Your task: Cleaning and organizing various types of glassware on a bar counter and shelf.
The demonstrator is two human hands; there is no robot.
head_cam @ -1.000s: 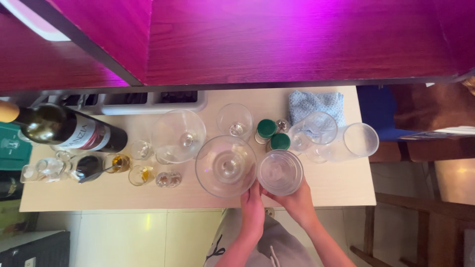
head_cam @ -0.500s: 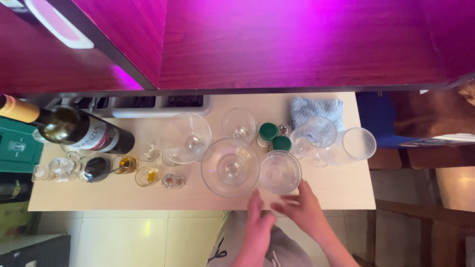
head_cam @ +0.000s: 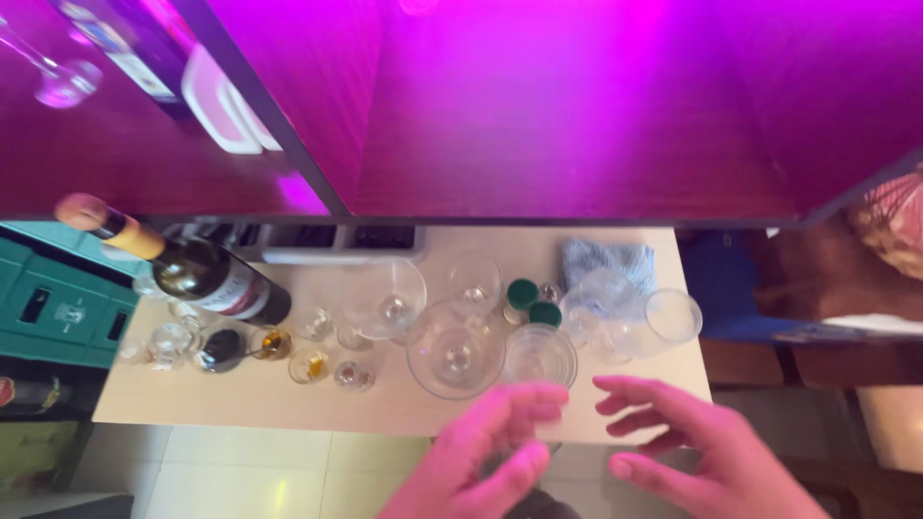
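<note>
Both hands open above the near desk edge, grip empty.

Left hand with fingers loosely spread, holding nothing; right hand likewise wide, apart from the glassware; nearest, just beyond the fingertips, a small glass tumbler upright on the desk; beside it a wide stemmed glass; further left, a dark wine bottle lying tilted among small glasses; a blue cloth at the far edge.
</note>
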